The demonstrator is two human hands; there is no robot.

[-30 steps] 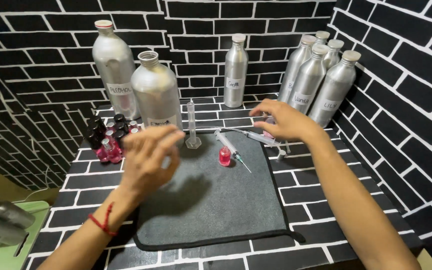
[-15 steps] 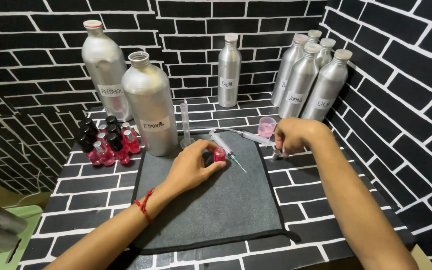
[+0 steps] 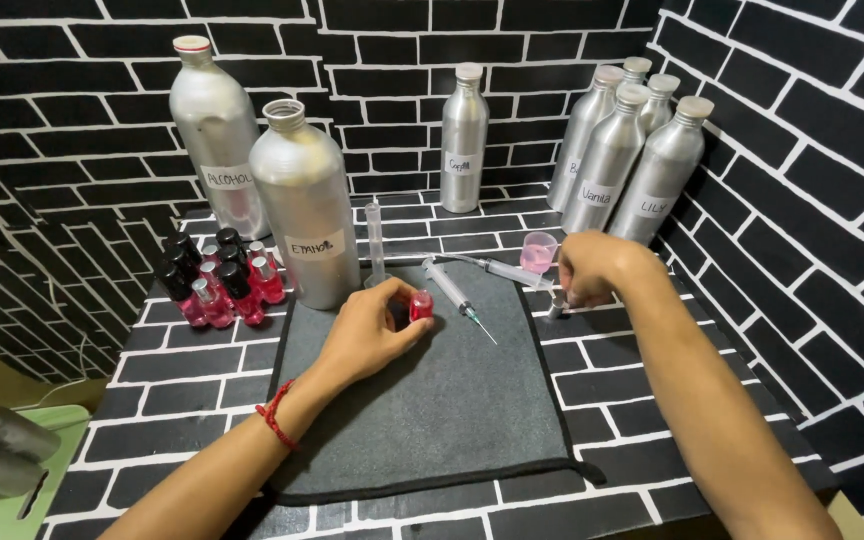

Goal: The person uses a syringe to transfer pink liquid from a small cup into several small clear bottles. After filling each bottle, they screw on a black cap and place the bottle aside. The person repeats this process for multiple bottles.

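Progress looks midway: on the brick-patterned desk, mid-frame, our left hand pinches the small uncapped pink glass vial; our right hand closes around a small silver spray cap, not yet fitted.

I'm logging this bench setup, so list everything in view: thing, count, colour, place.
mat: one, dark grey, middle of the table
small vial: one, pink liquid, on the mat, in the left hand's fingers
syringes: two, clear, back of the mat
measuring tube: one, clear, upright at the mat's back edge
big bottles: two, silver, back left; the front one uncapped
slim bottles: six, silver, one centre back, five back right
little bottles: a cluster, pink, some black-capped, left
small cup: one, pink, beside the right hand
left hand: red string bracelet on the wrist
right hand: closed over something small, unclear
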